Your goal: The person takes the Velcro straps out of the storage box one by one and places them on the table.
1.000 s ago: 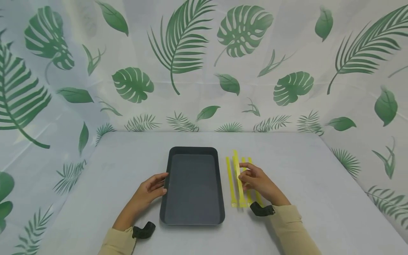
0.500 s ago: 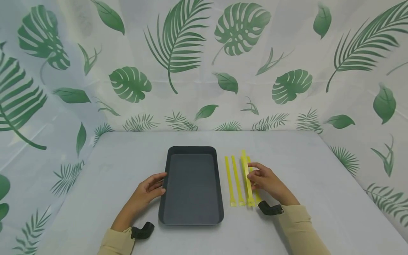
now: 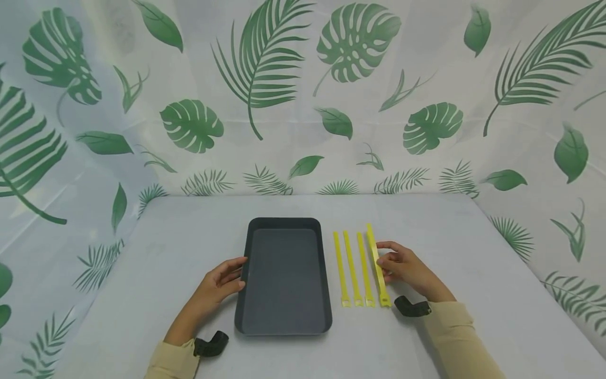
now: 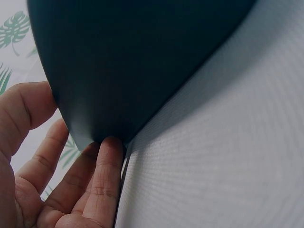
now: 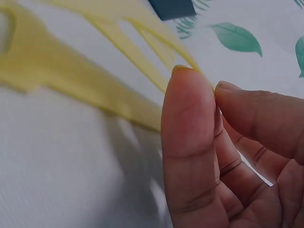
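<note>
My right hand (image 3: 409,269) pinches a yellow hook-and-loop cable tie (image 3: 381,281) between thumb and fingers. Its wider slotted head points toward me. Three similar yellow ties (image 3: 352,268) lie side by side on the table just left of it; whatever is directly under the held tie is hidden. In the right wrist view the thumb (image 5: 190,123) covers part of the tie. A dark grey rectangular tray (image 3: 286,279) lies left of the ties with nothing in it. Against its left side rests my left hand (image 3: 218,284), fingertips on the outer wall (image 4: 109,90) in the left wrist view.
A white cloth covers the table (image 3: 426,221). Behind and on both sides hangs a white curtain (image 3: 284,142) printed with green leaves. A black wrist camera (image 3: 412,307) sits on the right wrist, another black camera (image 3: 211,343) on the left.
The right hand has carried its yellow tie rightward along the row, from over the second tie to the right end. The left hand stays at the tray; the head view has shifted slightly.
</note>
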`<state>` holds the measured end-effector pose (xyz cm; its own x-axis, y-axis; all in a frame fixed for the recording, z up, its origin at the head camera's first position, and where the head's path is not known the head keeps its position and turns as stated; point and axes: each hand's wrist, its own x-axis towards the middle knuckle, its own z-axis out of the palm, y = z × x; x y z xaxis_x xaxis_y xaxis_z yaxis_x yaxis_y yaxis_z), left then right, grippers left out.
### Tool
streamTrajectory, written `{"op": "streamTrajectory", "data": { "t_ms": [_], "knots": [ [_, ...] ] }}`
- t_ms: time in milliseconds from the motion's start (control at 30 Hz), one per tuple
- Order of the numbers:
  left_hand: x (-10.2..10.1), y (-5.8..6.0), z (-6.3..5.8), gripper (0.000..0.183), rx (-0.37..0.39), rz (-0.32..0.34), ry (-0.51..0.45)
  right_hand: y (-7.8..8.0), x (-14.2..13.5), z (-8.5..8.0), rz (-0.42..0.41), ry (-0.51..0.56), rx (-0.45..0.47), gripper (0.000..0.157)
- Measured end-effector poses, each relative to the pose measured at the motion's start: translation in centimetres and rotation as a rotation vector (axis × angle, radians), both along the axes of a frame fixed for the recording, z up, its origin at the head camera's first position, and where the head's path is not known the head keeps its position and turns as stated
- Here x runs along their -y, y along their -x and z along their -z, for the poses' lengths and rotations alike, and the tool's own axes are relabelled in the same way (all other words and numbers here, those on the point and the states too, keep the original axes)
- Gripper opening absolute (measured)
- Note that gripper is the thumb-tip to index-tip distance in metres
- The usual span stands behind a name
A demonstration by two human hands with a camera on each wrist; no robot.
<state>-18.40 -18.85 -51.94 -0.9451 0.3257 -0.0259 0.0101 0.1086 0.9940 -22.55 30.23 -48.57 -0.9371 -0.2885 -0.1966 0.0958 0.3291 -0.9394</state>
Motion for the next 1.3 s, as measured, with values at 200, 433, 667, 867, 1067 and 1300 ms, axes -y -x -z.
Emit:
{"op": "streamTrajectory", "data": {
  "t_ms": [200, 433, 667, 867, 1067, 1300],
  "knots": [
    [0.0, -0.1, -0.1, 0.062, -0.007, 0.005, -0.014, 0.0, -0.9, -0.2, 0.000, -0.019, 0.002, 0.061],
    [0.1, -0.2, -0.1, 0.062, -0.010, 0.007, -0.015, 0.1, -1.7, 0.1, 0.020, -0.089, 0.008, 0.060],
    [0.3, -0.3, -0.1, 0.062, -0.008, 0.005, -0.012, 0.1, -1.3, 0.1, 0.089, -0.226, 0.013, 0.057],
    [0.2, -0.4, -0.1, 0.063, -0.006, 0.005, -0.013, 0.2, -1.0, -0.1, 0.114, -0.342, -0.014, 0.056],
    [0.2, -0.4, -0.1, 0.062, -0.008, 0.009, -0.012, 0.2, -1.1, -0.3, 0.127, -0.463, -0.040, 0.057],
    [0.4, -0.5, 0.0, 0.062, -0.002, 0.003, -0.004, -0.8, -1.6, -0.6, 0.139, -0.504, -0.064, 0.052]
  ]
}}
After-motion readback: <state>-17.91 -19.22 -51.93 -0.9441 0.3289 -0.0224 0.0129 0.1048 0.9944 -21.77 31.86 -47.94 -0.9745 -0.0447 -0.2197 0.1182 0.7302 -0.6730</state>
